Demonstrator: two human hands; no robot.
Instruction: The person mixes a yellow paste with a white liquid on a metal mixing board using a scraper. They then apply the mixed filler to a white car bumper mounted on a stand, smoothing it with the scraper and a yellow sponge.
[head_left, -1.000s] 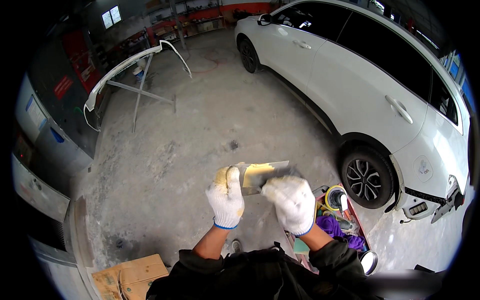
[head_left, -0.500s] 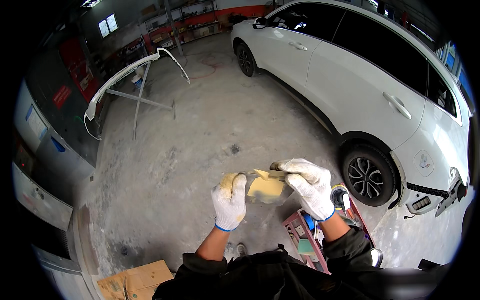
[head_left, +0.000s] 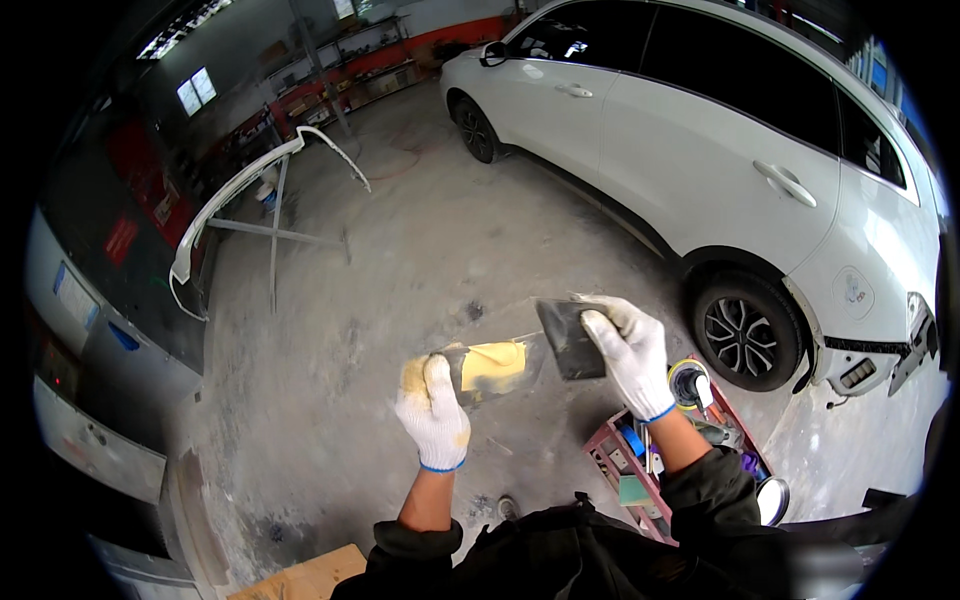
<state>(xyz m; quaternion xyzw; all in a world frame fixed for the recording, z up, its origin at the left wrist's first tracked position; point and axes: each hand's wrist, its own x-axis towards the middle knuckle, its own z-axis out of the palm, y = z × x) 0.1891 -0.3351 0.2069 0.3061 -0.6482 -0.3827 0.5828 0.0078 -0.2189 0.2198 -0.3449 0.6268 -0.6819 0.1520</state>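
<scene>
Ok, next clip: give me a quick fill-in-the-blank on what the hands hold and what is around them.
1. The left hand holds a board smeared with ____ filler.
2. The right hand holds a dark ____.
3. The parked car is ____.
4. The tool tray lies below the ____ hand.

Missing: yellow; spreader; white; right

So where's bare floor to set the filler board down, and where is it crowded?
Bare concrete floor lies ahead of the left hand, bordered by the bumper on its stand and the white car. It is crowded below the right hand: a red tool tray full of supplies sits by the car's wheel.
</scene>
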